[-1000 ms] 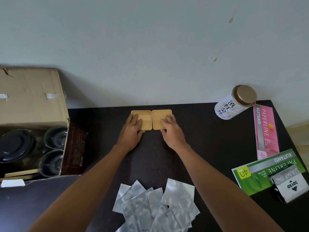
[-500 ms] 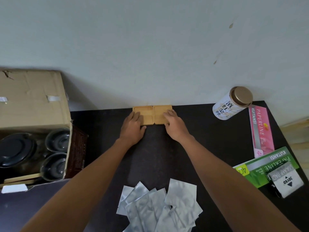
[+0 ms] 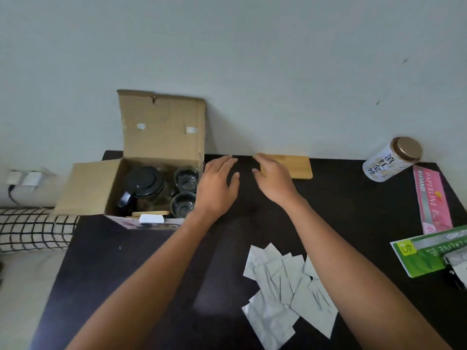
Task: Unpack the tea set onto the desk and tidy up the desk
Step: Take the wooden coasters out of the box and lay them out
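Two wooden coasters (image 3: 293,164) lie side by side at the desk's back edge against the wall. My right hand (image 3: 274,181) hovers just left of them, fingers apart, covering their left end and holding nothing. My left hand (image 3: 217,184) is open above the dark desk (image 3: 156,261), between the coasters and the cardboard box (image 3: 161,127). The open box holds a black-lidded glass teapot (image 3: 144,185), two glass cups (image 3: 185,176) and a wooden piece under a white card (image 3: 151,218).
Several silver foil sachets (image 3: 285,289) lie scattered near the front. A white tea tin with a gold lid (image 3: 391,160), a pink paper pack (image 3: 430,200) and a green pack (image 3: 427,253) sit at the right. A checked cushion (image 3: 32,228) lies left of the desk.
Both hands have lifted off the coasters and drawn left toward the box. The coasters rest against the wall. The view has swung left, so the box now sits nearer the centre.
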